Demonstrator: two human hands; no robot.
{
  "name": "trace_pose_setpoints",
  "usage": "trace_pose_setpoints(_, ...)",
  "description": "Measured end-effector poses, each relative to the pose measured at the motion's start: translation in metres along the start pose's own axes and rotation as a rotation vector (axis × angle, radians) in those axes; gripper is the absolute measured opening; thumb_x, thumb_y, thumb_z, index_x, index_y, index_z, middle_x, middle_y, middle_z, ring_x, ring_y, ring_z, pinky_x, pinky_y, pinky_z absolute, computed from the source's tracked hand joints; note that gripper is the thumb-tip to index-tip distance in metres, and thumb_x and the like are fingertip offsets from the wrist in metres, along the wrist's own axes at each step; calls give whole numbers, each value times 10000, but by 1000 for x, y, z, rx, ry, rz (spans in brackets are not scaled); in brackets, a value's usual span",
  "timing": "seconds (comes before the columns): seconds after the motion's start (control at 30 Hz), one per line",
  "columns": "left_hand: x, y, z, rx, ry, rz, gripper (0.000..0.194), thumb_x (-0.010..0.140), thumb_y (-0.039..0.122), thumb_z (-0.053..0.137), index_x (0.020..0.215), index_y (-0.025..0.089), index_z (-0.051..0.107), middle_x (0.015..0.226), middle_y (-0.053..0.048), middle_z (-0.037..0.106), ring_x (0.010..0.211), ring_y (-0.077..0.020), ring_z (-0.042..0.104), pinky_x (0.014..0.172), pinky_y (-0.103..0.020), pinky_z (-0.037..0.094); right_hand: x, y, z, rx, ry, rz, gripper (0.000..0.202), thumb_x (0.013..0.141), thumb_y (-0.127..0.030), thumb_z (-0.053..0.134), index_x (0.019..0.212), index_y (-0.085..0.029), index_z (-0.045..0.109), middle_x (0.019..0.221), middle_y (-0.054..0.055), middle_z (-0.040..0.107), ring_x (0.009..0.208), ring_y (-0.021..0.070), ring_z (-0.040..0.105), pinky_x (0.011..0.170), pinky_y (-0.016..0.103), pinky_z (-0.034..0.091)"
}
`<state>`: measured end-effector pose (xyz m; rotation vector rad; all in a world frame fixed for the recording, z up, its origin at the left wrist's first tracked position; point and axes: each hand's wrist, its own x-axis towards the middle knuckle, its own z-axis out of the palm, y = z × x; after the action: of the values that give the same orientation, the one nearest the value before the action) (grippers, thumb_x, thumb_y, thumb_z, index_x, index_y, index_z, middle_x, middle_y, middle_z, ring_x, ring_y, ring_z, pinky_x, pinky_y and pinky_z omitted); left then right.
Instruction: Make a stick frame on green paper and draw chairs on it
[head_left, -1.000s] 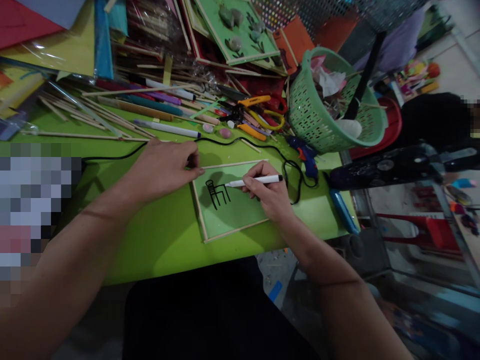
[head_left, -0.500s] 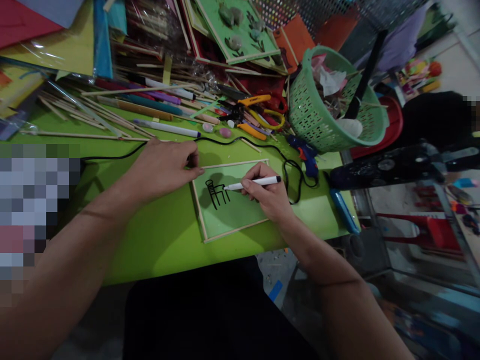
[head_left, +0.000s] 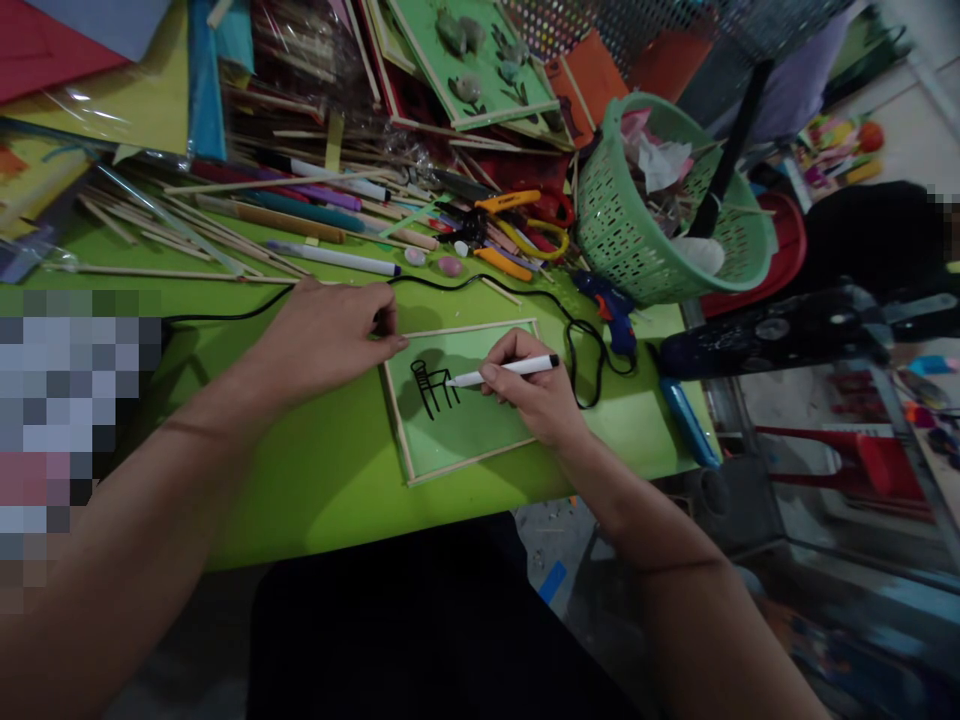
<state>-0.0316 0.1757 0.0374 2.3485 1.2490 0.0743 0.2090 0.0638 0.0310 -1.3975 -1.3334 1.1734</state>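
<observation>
A green card (head_left: pixel 480 435) edged with thin wooden sticks lies on the bright green table (head_left: pixel 300 500). Black lines shaped like a chair (head_left: pixel 435 385) are drawn on its left half. My right hand (head_left: pixel 529 385) grips a white marker (head_left: pixel 536 365) with a black end, its tip on the card at the right side of the drawing. My left hand (head_left: pixel 345 325) rests at the card's upper left corner, thumb and a fingertip near the frame, other fingers curled under and partly hidden; nothing shows in it.
Behind the card run a black cord (head_left: pixel 480 280) and a blue glue gun (head_left: pixel 611 310). Further back are scissors (head_left: pixel 536 235), pens, many thin sticks and a green basket (head_left: pixel 660 250) of scraps. A blue tube (head_left: pixel 688 422) lies at the table's right edge.
The marker tip has shifted slightly down, and my right hand has tilted a little with it. My left hand and the card have stayed in place.
</observation>
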Motion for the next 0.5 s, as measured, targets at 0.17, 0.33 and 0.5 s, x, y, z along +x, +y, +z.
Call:
trace_pose_setpoints(0.17, 0, 2, -1, 34, -25, -15, 270, 895, 475, 581, 986, 231, 651, 922, -65, 751, 877, -294, 684, 898, -431, 430, 0, 1, 0, 16, 13, -9, 285, 875, -448, 810, 814, -227, 641, 678, -41, 659, 583, 107, 517, 550, 257, 400)
trace_pose_setpoints(0.33, -1, 3, -2, 74, -24, 6, 286, 937, 476, 550, 1025, 227, 661, 922, -49, 753, 875, -278, 685, 904, -429, 443, 1, 3, 2, 65, 11, -38, 301, 889, -474, 827, 873, -227, 656, 728, -29, 696, 586, 103, 543, 548, 251, 423)
trace_pose_setpoints(0.5, -2, 5, -4, 82, -23, -2, 275, 932, 457, 552, 1022, 223, 666, 948, -68, 767, 901, -298, 697, 899, -442, 458, 2, 3, 4, 50, -39, -35, 344, 865, -508, 856, 893, -225, 662, 747, -24, 704, 605, 104, 556, 541, 248, 427)
